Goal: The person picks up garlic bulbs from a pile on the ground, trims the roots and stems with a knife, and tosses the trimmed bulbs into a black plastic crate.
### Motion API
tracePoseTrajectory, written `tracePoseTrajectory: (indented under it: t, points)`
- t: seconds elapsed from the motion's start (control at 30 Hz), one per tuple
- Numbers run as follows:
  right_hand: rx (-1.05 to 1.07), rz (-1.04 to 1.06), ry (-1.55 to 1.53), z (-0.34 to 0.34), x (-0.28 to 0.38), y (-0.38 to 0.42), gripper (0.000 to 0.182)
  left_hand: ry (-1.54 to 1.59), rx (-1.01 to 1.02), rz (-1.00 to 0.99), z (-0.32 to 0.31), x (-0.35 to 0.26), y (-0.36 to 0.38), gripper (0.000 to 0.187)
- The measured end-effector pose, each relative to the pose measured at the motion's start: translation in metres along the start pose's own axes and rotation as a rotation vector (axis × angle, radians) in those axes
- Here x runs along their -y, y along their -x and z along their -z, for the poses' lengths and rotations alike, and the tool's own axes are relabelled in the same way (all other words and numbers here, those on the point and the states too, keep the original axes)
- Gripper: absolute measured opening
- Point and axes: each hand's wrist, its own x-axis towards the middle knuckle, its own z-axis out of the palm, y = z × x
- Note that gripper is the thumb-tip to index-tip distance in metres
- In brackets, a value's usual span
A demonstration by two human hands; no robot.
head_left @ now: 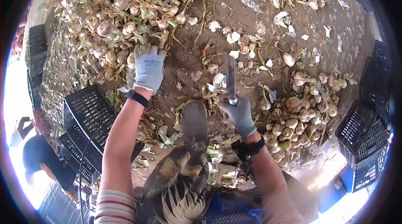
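Note:
My left hand (148,68), in a whitish glove, reaches to the near edge of a large garlic pile (121,2). Its fingers curl down over garlic there, and the fingertips are partly hidden. A dry stem (164,38) stands just beyond them, and a pale bulb (131,61) sits against the hand's left side. In my gloved right hand (238,115) is a knife (230,77), gripped by its handle with the flat metal blade pointing away from me. Right of that hand lies a heap of trimmed garlic bulbs (293,115).
Black plastic crates (90,111) stand at left, with more crates (358,130) at right. My shoe (194,117) is on the soil between my hands. Garlic scraps (233,37) and loose skins litter the ground ahead. Another person (44,157) is at the far left edge.

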Motion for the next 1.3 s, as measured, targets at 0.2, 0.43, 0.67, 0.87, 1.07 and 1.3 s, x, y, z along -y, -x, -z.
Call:
tracePoseTrajectory:
  t: [0.2,0.43,0.67,0.87,1.07,1.3]
  points:
    - [0.037,0.122,-0.321,-0.032,0.038,-0.006,0.029,1.288,0.019,0.102,0.049,-0.037,0.038,0.042]
    - [0.083,0.135,-0.551,-0.032,0.045,-0.01,0.028,1.415,-0.158,0.017,0.047,-0.079,0.064,0.06]
    - [0.007,0.482,0.418,-0.018,0.059,0.012,0.016,2.263,0.211,0.153,0.035,-0.069,0.071,0.041]
    - [-0.113,0.861,1.222,-0.014,0.066,0.023,0.008,2.204,0.178,-0.079,-0.007,-0.071,0.079,0.06]
    - [-0.104,0.834,1.21,-0.023,0.059,0.028,0.008,1.878,0.306,-0.044,0.029,-0.047,0.079,0.056]
    - [-0.042,0.826,1.136,-0.017,0.044,0.017,0.007,1.996,0.404,0.085,0.031,-0.047,0.081,0.049]
